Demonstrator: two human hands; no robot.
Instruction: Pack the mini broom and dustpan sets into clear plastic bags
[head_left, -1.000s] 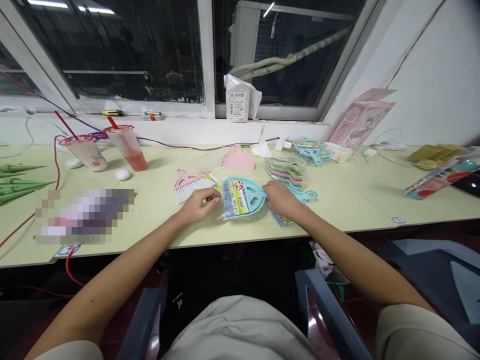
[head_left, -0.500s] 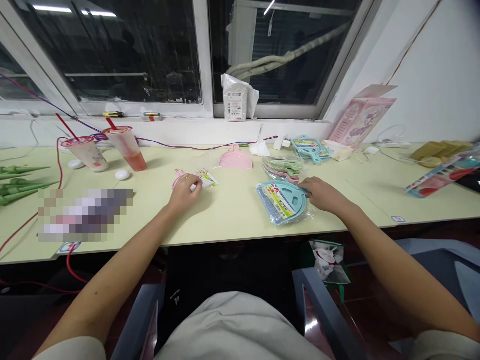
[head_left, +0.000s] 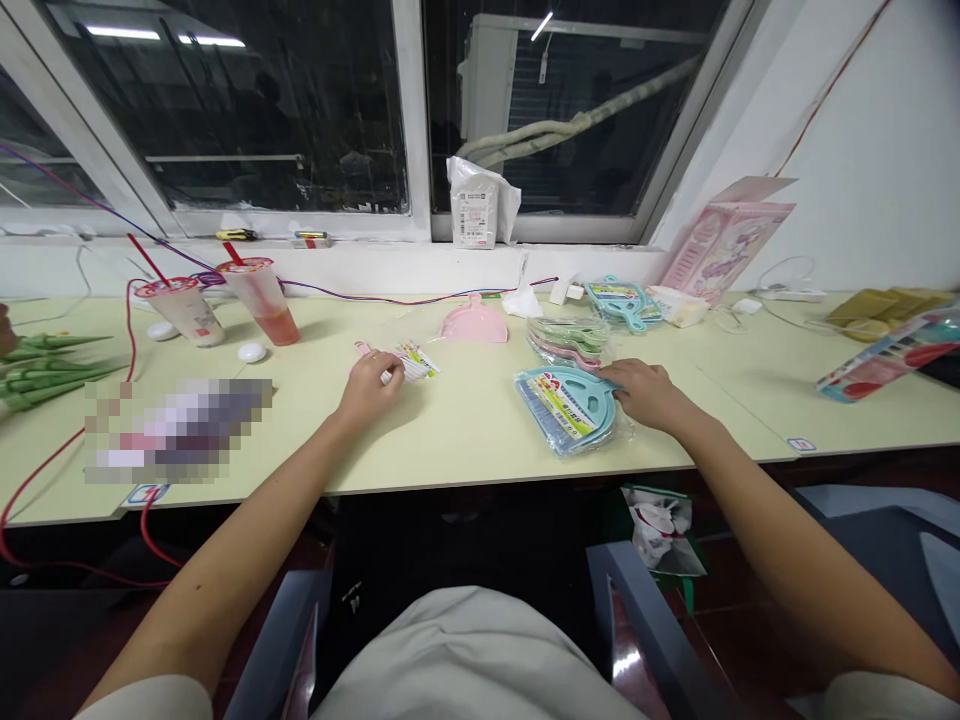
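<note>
My left hand (head_left: pixel 369 388) is closed over a small pink brush (head_left: pixel 363 348) lying on the table. White bristles and a yellow-green label card stick out past its fingers, and the hand covers the middle of the brush. My right hand (head_left: pixel 643 392) grips the handle end of a blue dustpan-and-brush set (head_left: pixel 592 400), which is in a clear bag with a printed label and lies near the table's front edge. Right behind that set is a stack of bagged green and pink sets (head_left: pixel 568 338). A bare pink dustpan (head_left: pixel 475 322) lies farther back, between my hands.
More blue sets (head_left: pixel 622 303) lie at the back right, near a pink box (head_left: pixel 731 240). Two drink cups (head_left: pixel 262 305) with red straws stand at the left, by a white round object (head_left: pixel 252 352). Another person's hand (head_left: pixel 7 330) shows at the left edge, over green cone-shaped pieces (head_left: pixel 52 380).
The camera view has shifted slightly. Another person's hand has come into sight at the left edge. Both my hands keep their places on the brush and the blue set.
</note>
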